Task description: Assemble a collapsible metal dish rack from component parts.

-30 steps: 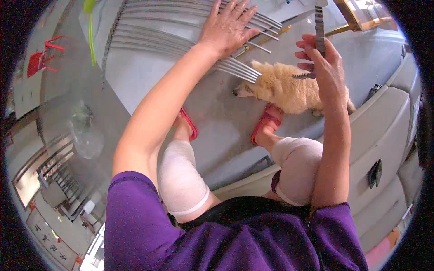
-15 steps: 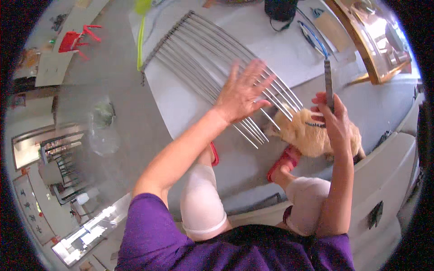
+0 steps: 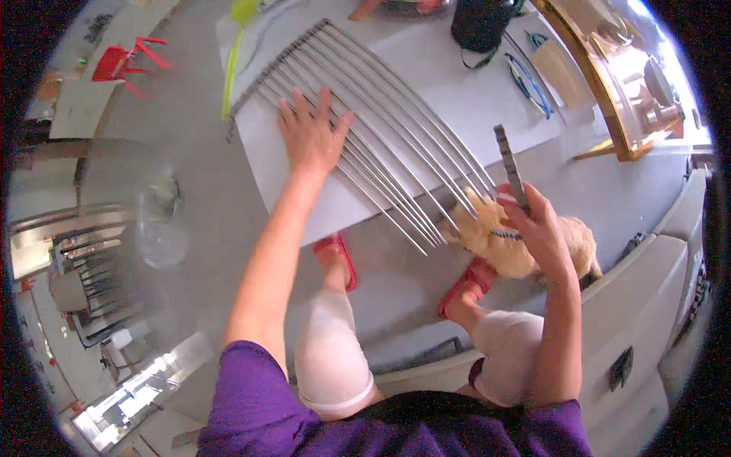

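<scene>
1. Head view, looking down: a fan of slim grey rods (image 3: 396,195) lies on a white-topped desk (image 3: 472,107). The rods slant from the upper left toward the lower right, where their tips jut past the desk's edge.
2. At the upper-left end, the rods meet a dark, notched edge piece (image 3: 283,59). They appear to be seated along it, so this side looks done, though the joints are too small to check.
3. At the lower-right end, the tips are bare and unevenly spread, some bunched, others wider apart. No strip joins them, so this side looks unfinished.
4. The left hand (image 3: 312,141) is palm down over the rods on their left side, fingers spread. Its grip is released; whether it presses on the rods or hovers cannot be told.
5. The right hand (image 3: 541,225) has its grip closed around a dark ridged strip (image 3: 509,160), raised near the rod tips. One end points up; a further ridged length shows at the fingers' left. It does not appear fitted to any rod.
6. Below the tips, a pale tan dog (image 3: 491,255) is on the floor, partly hidden by the right arm.
</scene>
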`<act>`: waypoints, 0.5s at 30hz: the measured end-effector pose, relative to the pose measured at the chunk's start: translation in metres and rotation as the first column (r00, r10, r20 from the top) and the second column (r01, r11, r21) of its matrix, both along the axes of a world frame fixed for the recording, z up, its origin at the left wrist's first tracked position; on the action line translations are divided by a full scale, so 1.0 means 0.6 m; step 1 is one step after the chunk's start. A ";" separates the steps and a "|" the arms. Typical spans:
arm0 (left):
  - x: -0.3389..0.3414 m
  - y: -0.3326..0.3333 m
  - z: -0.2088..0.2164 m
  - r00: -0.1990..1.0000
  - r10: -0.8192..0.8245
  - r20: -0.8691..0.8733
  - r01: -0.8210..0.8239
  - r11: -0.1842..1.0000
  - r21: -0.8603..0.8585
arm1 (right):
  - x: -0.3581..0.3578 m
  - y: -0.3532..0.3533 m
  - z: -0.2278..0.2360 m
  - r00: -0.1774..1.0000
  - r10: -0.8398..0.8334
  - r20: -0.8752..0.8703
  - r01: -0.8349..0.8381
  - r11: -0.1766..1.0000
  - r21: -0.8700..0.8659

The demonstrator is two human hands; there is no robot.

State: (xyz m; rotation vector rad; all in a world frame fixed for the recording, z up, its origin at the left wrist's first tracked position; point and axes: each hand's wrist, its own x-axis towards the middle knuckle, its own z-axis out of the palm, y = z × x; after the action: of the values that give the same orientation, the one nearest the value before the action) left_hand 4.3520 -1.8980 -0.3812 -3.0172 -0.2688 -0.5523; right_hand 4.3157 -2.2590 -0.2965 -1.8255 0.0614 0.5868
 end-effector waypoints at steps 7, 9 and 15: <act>0.027 0.049 -0.005 0.997 -0.076 -0.024 0.076 0.997 0.005 | 0.005 0.010 0.013 0.999 0.013 -0.043 -0.011 0.999 0.053; 0.018 0.055 -0.004 0.995 -0.094 -0.026 0.094 0.996 -0.005 | 0.008 0.010 0.022 0.997 0.011 -0.079 -0.010 1.000 0.011; -0.007 -0.026 0.036 0.997 -0.050 0.051 0.056 0.991 -0.125 | 0.013 -0.028 0.020 0.984 -0.141 -0.107 0.149 0.987 0.066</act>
State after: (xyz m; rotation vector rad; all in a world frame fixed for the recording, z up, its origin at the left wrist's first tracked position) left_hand 4.3480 -1.9136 -0.3595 -3.1450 -0.2361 -0.6355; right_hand 4.3236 -2.2756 -0.2846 -1.7025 0.2366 0.5708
